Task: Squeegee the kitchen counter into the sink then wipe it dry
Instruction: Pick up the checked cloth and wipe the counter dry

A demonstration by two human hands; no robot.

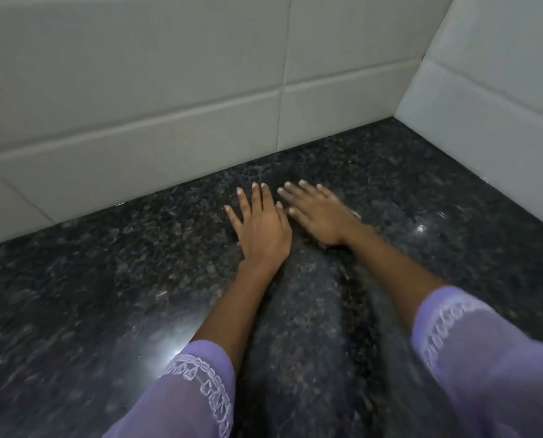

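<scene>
The dark speckled granite counter (105, 295) fills the lower part of the head view and shines with glare patches. My left hand (260, 226) lies flat on it, palm down, fingers spread, holding nothing. My right hand (319, 213) lies flat right beside it, fingers spread and slightly blurred, also holding nothing. Both hands rest near the back of the counter, close to the wall. Lilac sleeves with white embroidery cover my forearms. No squeegee, cloth or sink is in view.
A white tiled wall (137, 90) runs along the back of the counter. A second tiled wall (485, 105) meets it at the right, forming a corner behind my right hand. A small wet glint (420, 229) shows right of my right hand.
</scene>
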